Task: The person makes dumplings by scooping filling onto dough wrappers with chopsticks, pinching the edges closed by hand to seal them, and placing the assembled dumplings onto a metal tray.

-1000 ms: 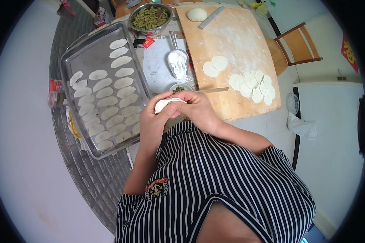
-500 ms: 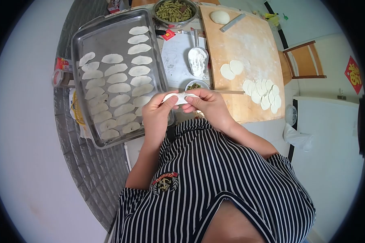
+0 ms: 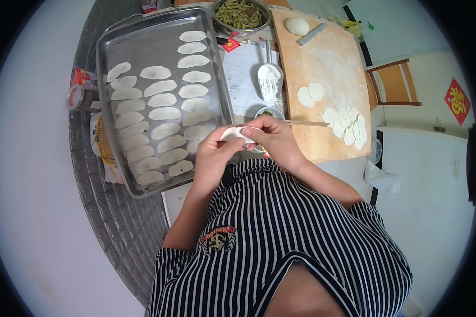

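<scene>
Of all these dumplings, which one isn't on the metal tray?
That is the dumpling pinched between the left hand and right hand; every other one in view lies on the metal tray.

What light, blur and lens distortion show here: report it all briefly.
Head view: wide-angle distortion bows the wooden board, and the corners go black; head view: soft light, faint sheen on the metal tray; head view: left hand, right hand and dough piece show no heavy blur.
</scene>
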Tool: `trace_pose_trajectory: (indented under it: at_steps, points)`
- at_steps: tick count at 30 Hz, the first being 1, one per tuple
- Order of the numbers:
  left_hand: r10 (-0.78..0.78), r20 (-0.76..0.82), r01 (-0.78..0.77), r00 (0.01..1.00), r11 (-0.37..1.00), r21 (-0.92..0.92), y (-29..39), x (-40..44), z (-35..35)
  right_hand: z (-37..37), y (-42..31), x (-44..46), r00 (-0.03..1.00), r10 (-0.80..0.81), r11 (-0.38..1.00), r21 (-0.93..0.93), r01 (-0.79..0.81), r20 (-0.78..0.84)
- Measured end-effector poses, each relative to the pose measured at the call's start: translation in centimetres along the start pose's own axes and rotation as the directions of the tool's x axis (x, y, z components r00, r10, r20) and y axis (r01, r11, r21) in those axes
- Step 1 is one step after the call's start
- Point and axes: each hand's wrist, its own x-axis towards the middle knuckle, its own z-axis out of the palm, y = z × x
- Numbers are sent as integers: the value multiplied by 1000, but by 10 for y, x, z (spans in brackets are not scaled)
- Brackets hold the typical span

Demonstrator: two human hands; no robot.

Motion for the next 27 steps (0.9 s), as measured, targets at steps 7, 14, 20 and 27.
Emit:
trace_pose_trajectory:
  at_steps: [7, 14, 20, 27]
  points:
    - [-60, 3, 60, 998, 994, 96, 1, 10, -30, 17, 1, 4, 996, 18, 994, -109, -27, -83]
    - [-163, -96, 147, 982, 977, -151, 7, 35, -52, 14, 12, 15, 990, 64, 998, -13, -66, -126]
    - [38, -260, -6, 965, 992, 125, 25, 138, -123, -13, 25, 0, 978, 128, 990, -44, -137, -163]
    - [448, -251, -142, 858, 676, 723, 72, 261, -202, -26, 32, -9, 963, 157, 988, 42, -152, -220]
